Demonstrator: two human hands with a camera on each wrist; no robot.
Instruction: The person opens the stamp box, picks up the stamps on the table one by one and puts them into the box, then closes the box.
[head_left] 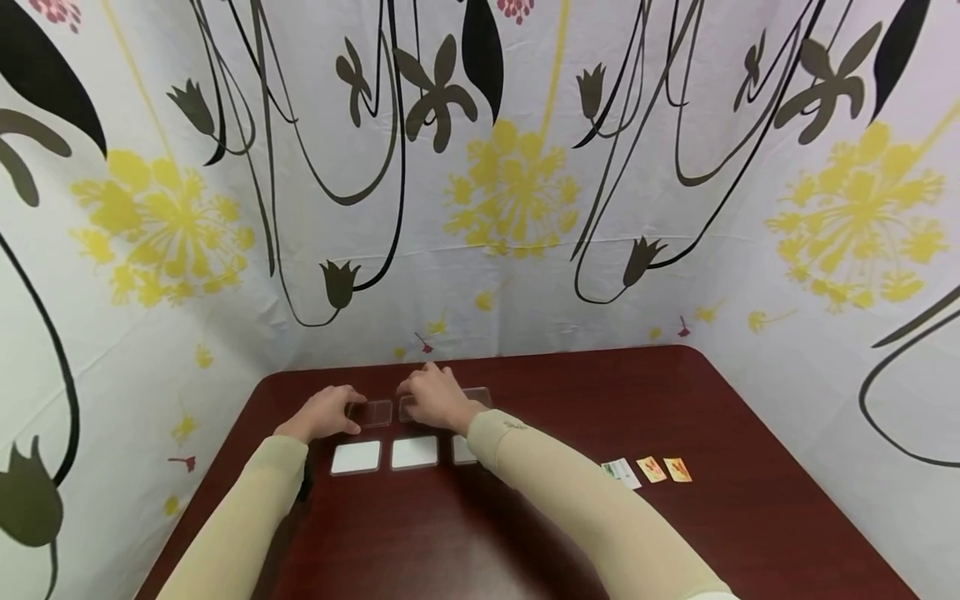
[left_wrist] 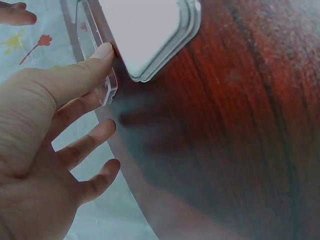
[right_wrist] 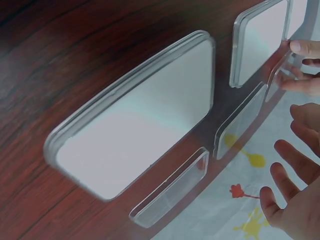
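Observation:
At the far left of the table, my left hand (head_left: 326, 412) pinches the edge of a clear plastic lid (left_wrist: 90, 35) between thumb and index finger; its other fingers are spread. My right hand (head_left: 438, 398) is over the middle clear lid (right_wrist: 240, 125), fingers loosely bent, with nothing visible between them. A third clear lid (right_wrist: 172, 190) lies to its right, partly behind the hand in the head view. Nearer me stands a row of shallow clear cases with white inside: a left case (head_left: 356, 457), a middle case (head_left: 414, 452) and a right case (right_wrist: 145, 120), which my right sleeve partly covers in the head view.
On the right half of the dark red wooden table (head_left: 540, 375) lie a white-and-green packet (head_left: 621, 472) and two small orange packets, one (head_left: 652, 469) beside the other (head_left: 677, 469). A flower-patterned cloth (head_left: 495, 308) hangs at the table's back and sides.

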